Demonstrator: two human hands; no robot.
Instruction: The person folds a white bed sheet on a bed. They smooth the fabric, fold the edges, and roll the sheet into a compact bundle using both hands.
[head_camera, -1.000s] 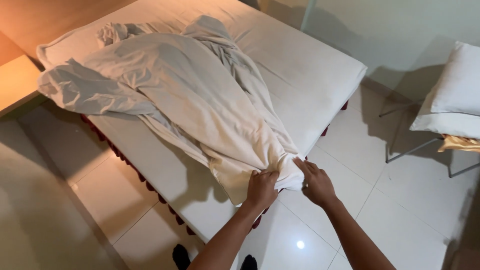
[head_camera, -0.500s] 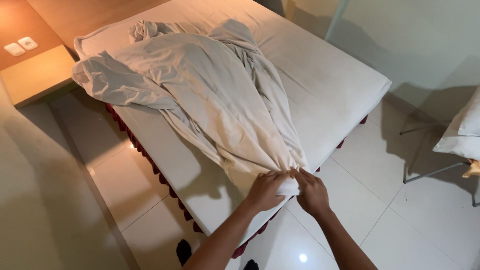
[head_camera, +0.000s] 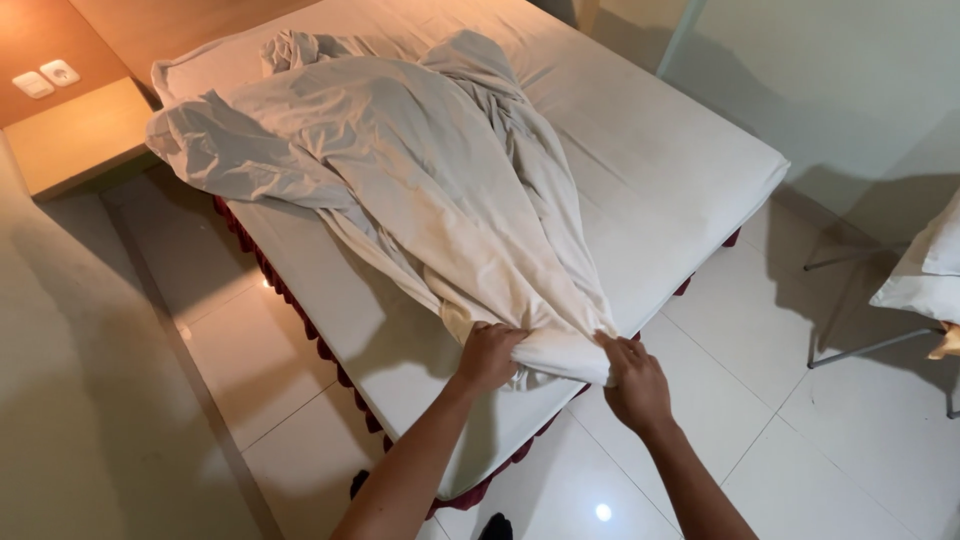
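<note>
**Both hands bunch the sheet at the bed's near corner**

Glossy white floor tiles gleam underfoot, and right at the near corner of the white mattress both hands are clamped on cloth. The left hand is fisted around the gathered end of the crumpled off-white bed sheet; the right hand pinches that same bunch just beside it. Compared with half a second ago, the hands have spread slightly apart and the bunched end sits wider between them. Further up, the sheet still sprawls in a long ridge toward the head of the bed. Beyond, a pale wooden bedside shelf sits at far left.
</note>
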